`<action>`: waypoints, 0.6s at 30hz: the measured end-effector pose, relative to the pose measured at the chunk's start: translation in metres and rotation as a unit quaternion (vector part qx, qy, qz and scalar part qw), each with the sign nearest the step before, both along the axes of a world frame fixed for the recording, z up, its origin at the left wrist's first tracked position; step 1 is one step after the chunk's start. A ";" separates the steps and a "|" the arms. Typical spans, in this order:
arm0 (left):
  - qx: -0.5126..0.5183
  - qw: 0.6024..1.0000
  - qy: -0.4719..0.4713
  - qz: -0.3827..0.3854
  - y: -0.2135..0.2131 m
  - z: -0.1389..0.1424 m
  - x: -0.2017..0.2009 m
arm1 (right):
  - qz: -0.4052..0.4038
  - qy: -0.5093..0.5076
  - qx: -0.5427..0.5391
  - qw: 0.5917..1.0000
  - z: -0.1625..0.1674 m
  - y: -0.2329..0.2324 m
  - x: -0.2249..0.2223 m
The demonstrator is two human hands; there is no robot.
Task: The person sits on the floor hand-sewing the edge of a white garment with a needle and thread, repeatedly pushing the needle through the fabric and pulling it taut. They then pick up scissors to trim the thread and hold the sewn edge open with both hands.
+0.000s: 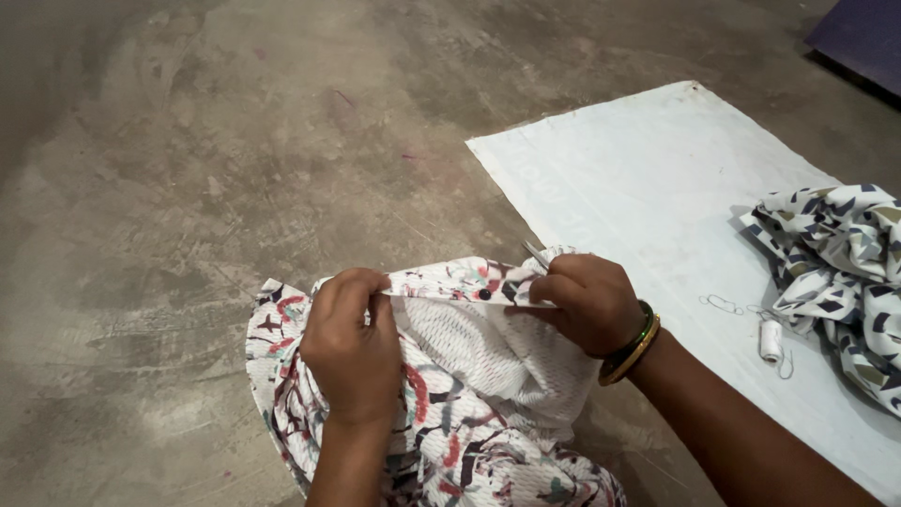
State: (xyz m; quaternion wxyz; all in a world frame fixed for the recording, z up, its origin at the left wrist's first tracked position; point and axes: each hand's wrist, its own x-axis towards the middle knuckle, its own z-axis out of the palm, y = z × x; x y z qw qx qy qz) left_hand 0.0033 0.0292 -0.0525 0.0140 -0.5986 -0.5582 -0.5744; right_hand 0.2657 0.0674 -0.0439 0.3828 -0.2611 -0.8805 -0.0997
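Observation:
A white garment [469, 376] with red, black and teal print lies bunched on the floor in front of me. My left hand [349, 345] pinches its folded edge at the left. My right hand [589, 300], with bangles on the wrist, grips the same edge at the right, and the edge is stretched taut between the two hands. A small dark button [484, 294] sits on that edge. A thin metal tip [535, 253], perhaps scissors, sticks up from my right hand.
A white sheet [648, 178] covers the concrete floor at the right. On it lie a white thread spool [771, 340], loose thread [721, 302] and a crumpled white cloth with dark print [840, 263]. A dark purple object [863, 38] sits at the top right corner.

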 end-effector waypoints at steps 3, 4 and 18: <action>0.002 1.000 -0.001 0.002 0.000 -0.001 0.000 | 0.025 -0.015 -0.006 1.000 0.000 -0.001 0.000; 0.003 1.000 -0.001 0.003 0.001 -0.001 0.000 | 0.021 -0.021 -0.004 1.000 0.001 -0.002 0.000; -0.010 0.999 -0.003 -0.033 0.003 -0.001 -0.001 | -0.071 -0.008 0.040 0.997 0.006 0.004 -0.005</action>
